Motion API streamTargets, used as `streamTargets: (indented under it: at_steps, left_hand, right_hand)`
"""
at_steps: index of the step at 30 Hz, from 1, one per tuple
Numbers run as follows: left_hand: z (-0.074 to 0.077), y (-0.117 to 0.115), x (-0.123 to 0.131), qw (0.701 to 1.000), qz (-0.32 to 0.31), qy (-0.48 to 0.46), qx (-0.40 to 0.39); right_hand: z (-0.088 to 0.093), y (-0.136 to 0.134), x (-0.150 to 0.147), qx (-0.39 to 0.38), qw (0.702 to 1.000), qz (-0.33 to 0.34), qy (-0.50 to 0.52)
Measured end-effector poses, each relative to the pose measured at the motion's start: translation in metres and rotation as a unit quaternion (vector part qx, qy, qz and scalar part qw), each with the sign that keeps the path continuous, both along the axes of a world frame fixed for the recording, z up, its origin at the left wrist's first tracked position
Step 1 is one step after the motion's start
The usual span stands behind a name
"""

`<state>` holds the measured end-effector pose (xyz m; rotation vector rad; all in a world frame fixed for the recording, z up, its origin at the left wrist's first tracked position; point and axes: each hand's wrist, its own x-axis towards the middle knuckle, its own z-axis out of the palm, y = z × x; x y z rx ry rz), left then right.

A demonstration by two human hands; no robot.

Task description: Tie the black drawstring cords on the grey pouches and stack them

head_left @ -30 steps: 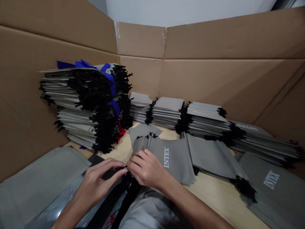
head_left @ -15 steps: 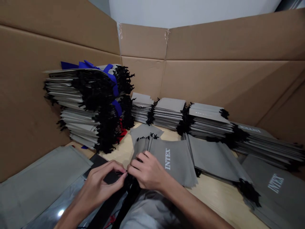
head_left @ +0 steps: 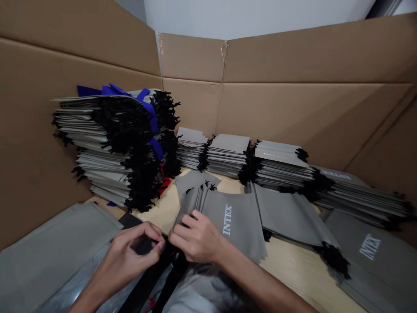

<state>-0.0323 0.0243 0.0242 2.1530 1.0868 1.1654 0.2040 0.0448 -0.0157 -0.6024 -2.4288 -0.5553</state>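
Viewing remotely, I find left hand (head_left: 130,252) narrowed, right hand (head_left: 197,240) curled, grips unclear | Grey INTEX pouch (head_left: 243,219): probably light, soft; best edge-pinched.

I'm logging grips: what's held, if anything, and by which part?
The right hand seems to pinch something black at the grey INTEX bag's near-left end; which part is hidden. Whether the left hand holds anything cannot be told.
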Motion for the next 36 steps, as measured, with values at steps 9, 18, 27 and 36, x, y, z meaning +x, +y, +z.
streamTargets:
  at_steps: [9,18,27,36]
  left_hand:
    - [-0.013,0.019,-0.005,0.997,-0.015,0.042,-0.061]
    - [0.012,0.028,0.022,0.988,0.032,0.146,-0.029]
    - [-0.009,0.062,0.046,0.987,0.075,0.126,-0.059]
    - [-0.027,0.085,0.045,0.984,0.072,-0.053,-0.153]
  right_hand:
    - [0.028,-0.011,0.006,-0.143,0.986,-0.074,0.039]
    - [0.042,-0.075,0.063,-0.217,0.915,-0.268,0.210]
    - [-0.022,-0.084,0.056,-0.161,0.928,-0.306,0.136]
    - [-0.012,-0.078,0.049,-0.199,0.920,-0.326,0.090]
